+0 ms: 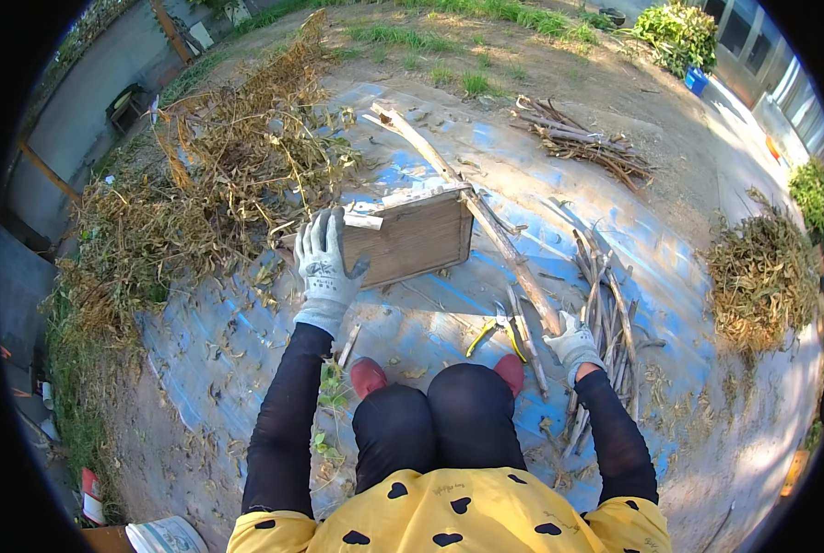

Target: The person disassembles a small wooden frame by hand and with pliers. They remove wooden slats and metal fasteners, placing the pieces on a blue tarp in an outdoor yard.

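Note:
My left hand (327,267), in a pale grey work glove, lies against the left end of a weathered wooden box or low stool (410,241). Its fingers are stretched out and the thumb stands apart. The box is tipped so that a broad plank side faces me. My right hand (573,345), gloved too, is closed around the near end of a long thick branch (509,251). That branch slants away to the upper left, passing by the box's right corner. Pruning loppers or shears with yellow handles (495,332) lie in front of my feet, beside a shorter stick (527,343).
A heap of dry leafy stalks (218,184) fills the left. Beside my right hand lies a pile of cut sticks (606,318); another bundle (582,143) lies farther off. A dried plant heap (762,281) is at far right. Blue sheeting (200,341) covers the ground.

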The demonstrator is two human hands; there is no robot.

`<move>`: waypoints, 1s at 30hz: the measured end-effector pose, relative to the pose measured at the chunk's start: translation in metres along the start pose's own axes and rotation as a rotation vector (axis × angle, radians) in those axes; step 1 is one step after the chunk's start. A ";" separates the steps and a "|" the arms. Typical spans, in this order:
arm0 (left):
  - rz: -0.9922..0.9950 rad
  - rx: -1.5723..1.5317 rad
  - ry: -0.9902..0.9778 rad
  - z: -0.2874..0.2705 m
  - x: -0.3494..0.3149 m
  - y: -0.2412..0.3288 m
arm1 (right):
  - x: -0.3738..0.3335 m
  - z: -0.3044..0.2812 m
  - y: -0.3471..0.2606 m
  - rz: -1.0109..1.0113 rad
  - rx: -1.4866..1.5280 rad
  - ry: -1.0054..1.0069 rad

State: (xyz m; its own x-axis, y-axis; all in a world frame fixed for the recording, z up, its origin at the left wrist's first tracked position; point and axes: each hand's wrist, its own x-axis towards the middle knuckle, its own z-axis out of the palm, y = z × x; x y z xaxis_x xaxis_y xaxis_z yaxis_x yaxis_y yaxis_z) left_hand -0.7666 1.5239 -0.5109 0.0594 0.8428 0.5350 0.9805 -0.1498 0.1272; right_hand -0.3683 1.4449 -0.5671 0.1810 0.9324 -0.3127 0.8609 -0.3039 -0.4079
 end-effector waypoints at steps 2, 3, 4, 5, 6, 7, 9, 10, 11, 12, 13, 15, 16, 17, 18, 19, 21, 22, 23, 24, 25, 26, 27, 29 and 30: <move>0.057 0.030 -0.112 0.013 0.028 0.021 | 0.003 0.016 0.031 -0.051 -0.042 0.012; 0.052 0.066 -0.185 0.022 0.037 0.032 | 0.001 0.018 0.042 -0.074 0.054 -0.040; 0.043 0.113 -0.261 0.029 0.044 0.040 | -0.001 0.019 0.047 -0.106 0.155 -0.100; 0.062 0.097 -0.301 0.035 0.048 0.047 | -0.013 0.004 0.027 -0.076 0.089 -0.115; 0.043 0.081 -0.357 0.041 0.050 0.051 | -0.017 0.003 0.026 -0.043 0.048 -0.134; 0.015 0.049 -0.380 0.048 0.052 0.055 | -0.022 0.004 0.030 -0.024 0.061 -0.135; -0.049 0.028 -0.455 0.056 0.054 0.057 | -0.029 -0.004 0.034 0.024 0.028 -0.162; -0.082 0.039 -0.516 0.054 0.053 0.059 | -0.033 -0.010 0.036 0.024 -0.009 -0.151; -0.045 0.015 -0.425 0.059 0.048 0.055 | -0.036 -0.013 0.040 0.021 -0.048 -0.141; -0.032 0.012 -0.405 0.058 0.041 0.056 | -0.038 -0.019 0.042 0.016 -0.087 -0.132; -0.029 0.011 -0.373 0.060 0.033 0.056 | -0.041 -0.030 0.041 0.025 -0.142 -0.145; -0.026 -0.009 -0.335 0.060 0.021 0.052 | -0.044 -0.050 0.039 0.033 -0.141 -0.200; -0.031 -0.034 -0.329 0.061 0.016 0.049 | -0.043 -0.060 0.040 0.032 -0.144 -0.228; -0.033 -0.059 -0.323 0.062 0.011 0.047 | -0.042 -0.070 0.041 -0.024 -0.244 -0.231; -0.021 -0.034 -0.287 0.064 0.005 0.045 | -0.042 -0.082 0.041 -0.055 -0.252 -0.221; -0.004 -0.008 -0.256 0.069 -0.001 0.044 | -0.042 -0.095 0.035 -0.040 -0.311 -0.250; -0.013 -0.046 -0.332 0.062 -0.003 0.049 | -0.042 -0.114 0.030 -0.043 -0.388 -0.289; -0.003 -0.043 -0.319 0.062 -0.005 0.047 | -0.042 -0.118 0.031 -0.083 -0.418 -0.281; 0.008 -0.040 -0.306 0.066 -0.009 0.045 | -0.042 -0.122 0.032 -0.122 -0.447 -0.272; 0.020 -0.036 -0.294 0.068 -0.012 0.044 | -0.043 -0.125 0.031 -0.162 -0.476 -0.264; 0.021 -0.027 -0.279 0.065 -0.020 0.041 | -0.049 -0.136 0.012 -0.183 -0.485 -0.238; 0.020 0.003 -0.328 0.062 -0.025 0.045 | -0.052 -0.146 0.007 -0.178 -0.477 -0.260; 0.052 0.014 -0.243 0.069 -0.032 0.042 | -0.054 -0.152 0.004 -0.175 -0.469 -0.282; 0.097 0.003 -0.144 0.073 -0.041 0.044 | -0.060 -0.157 0.004 -0.150 -0.459 -0.300; 0.110 -0.015 -0.130 0.073 -0.045 0.045 | -0.063 -0.158 0.002 -0.135 -0.466 -0.328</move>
State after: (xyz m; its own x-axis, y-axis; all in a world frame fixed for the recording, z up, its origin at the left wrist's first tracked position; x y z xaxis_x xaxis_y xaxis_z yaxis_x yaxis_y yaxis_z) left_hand -0.7115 1.5166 -0.5904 0.1908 0.8806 0.4338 0.9640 -0.2515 0.0865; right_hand -0.3026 1.4162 -0.4124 -0.0380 0.8250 -0.5638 0.9978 0.0008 -0.0661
